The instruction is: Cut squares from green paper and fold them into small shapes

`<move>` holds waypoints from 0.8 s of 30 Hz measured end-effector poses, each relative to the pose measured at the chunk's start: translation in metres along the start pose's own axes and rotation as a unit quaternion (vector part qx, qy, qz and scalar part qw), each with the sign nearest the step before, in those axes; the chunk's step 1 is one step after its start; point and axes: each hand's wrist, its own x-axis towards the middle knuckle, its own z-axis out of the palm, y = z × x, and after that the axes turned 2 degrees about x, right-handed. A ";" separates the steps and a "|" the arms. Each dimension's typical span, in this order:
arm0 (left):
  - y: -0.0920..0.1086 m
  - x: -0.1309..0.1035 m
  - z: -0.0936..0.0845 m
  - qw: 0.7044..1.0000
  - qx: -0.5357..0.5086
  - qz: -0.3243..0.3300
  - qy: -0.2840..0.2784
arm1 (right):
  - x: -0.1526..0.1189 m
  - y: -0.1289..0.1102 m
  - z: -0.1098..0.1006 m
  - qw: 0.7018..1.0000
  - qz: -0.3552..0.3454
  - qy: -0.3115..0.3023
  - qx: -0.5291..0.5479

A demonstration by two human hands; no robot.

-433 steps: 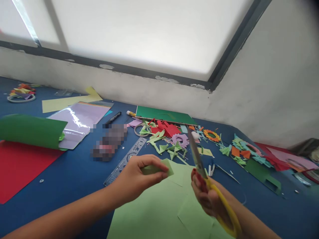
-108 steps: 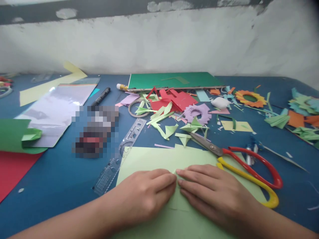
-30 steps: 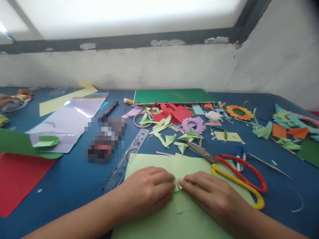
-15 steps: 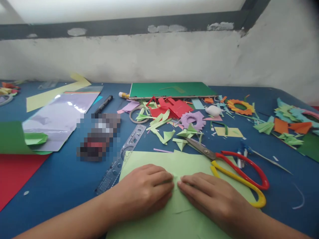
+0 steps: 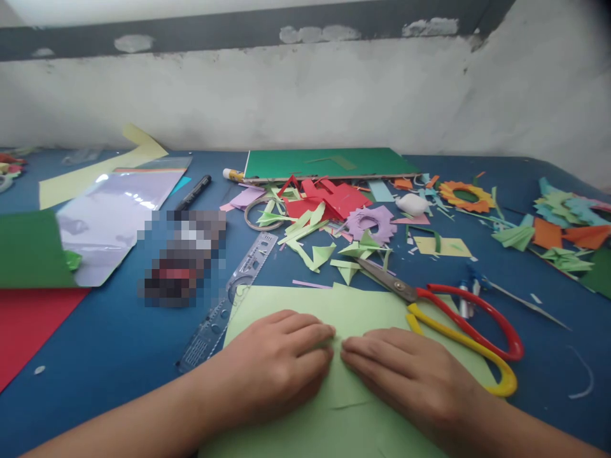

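So yeah, the light-green paper sheet [image 5: 372, 308] is probably featherlight and easy to crease. Left hand [image 5: 281, 362] and right hand [image 5: 415, 375] are down on that sheet, fingers bunched together; can't tell if they're clamped. The small green paper piece [image 5: 337, 342] sits on the sheet between them, likely flimsy, so pinch its edges. A second ago its flaps showed; now they're mostly hidden.

Looks like a paper-craft corner, judging by coloured scraps [image 5: 344, 203], scissors [image 5: 403, 290] and a clear ruler [image 5: 255, 256] on a blue tabletop [image 5: 119, 343] against a scuffed white wall [image 5: 214, 105]
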 end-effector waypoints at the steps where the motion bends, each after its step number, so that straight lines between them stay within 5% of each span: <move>1: 0.000 0.000 0.000 1.000 0.002 0.002 -0.001 | 0.000 0.000 0.000 1.000 0.001 -0.001 0.002; 24: 0.000 0.003 -0.002 0.999 0.019 0.030 -0.029 | 0.006 -0.001 0.003 0.999 0.033 0.031 0.028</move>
